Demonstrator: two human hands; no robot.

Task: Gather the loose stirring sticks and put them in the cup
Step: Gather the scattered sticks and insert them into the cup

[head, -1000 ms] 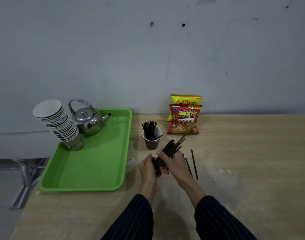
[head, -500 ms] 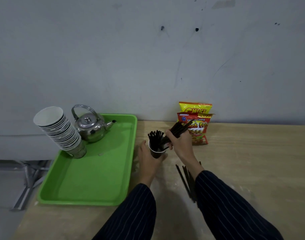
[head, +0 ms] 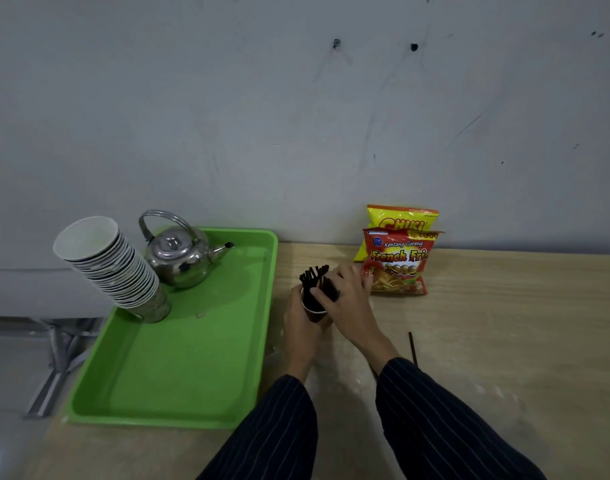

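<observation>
A small dark paper cup [head: 314, 312] stands on the wooden table just right of the green tray, packed with dark stirring sticks [head: 312, 277] that poke up from its mouth. My left hand [head: 300, 322] wraps around the cup from the left. My right hand [head: 348, 303] rests over the cup's right side, with its fingers closed on a bundle of sticks that stands in the cup. A loose stick [head: 412, 348] lies on the table beside my right forearm; the sleeve hides whatever lies under it.
A green tray [head: 179, 375] on the left carries a steel kettle [head: 180, 258] and a leaning stack of paper cups [head: 113, 268]. Two snack bags [head: 397, 258] lean against the wall behind the cup. The table's left edge runs just beyond the tray.
My right hand carried the gathered bundle from the table up to the cup and lowered it in. My left hand moved from the bundle to grip the cup.
</observation>
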